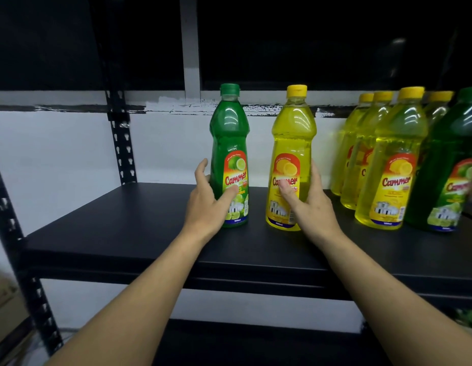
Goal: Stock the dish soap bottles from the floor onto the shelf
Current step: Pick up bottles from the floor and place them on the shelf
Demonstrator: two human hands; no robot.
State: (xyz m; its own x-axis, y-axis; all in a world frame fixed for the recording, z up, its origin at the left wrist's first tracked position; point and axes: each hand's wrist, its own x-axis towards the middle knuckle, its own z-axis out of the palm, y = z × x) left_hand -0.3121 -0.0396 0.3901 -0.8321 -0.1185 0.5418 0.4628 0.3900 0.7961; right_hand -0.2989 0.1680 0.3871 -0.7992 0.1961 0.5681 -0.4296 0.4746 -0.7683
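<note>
A green dish soap bottle (pixel 229 143) with a green cap stands upright on the black shelf (pixel 124 228). My left hand (pixel 207 202) wraps its lower part, thumb on the label and fingers behind. Beside it on the right stands a yellow dish soap bottle (pixel 293 138) with a yellow cap, and my right hand (pixel 308 202) grips its lower part the same way. Both bottle bases rest on the shelf board.
A cluster of several yellow bottles (pixel 393 165) and one green bottle (pixel 446 175) stands at the right of the shelf. A black slotted upright (pixel 121 143) rises at the back left; another (pixel 23 273) frames the front left. A white wall lies behind.
</note>
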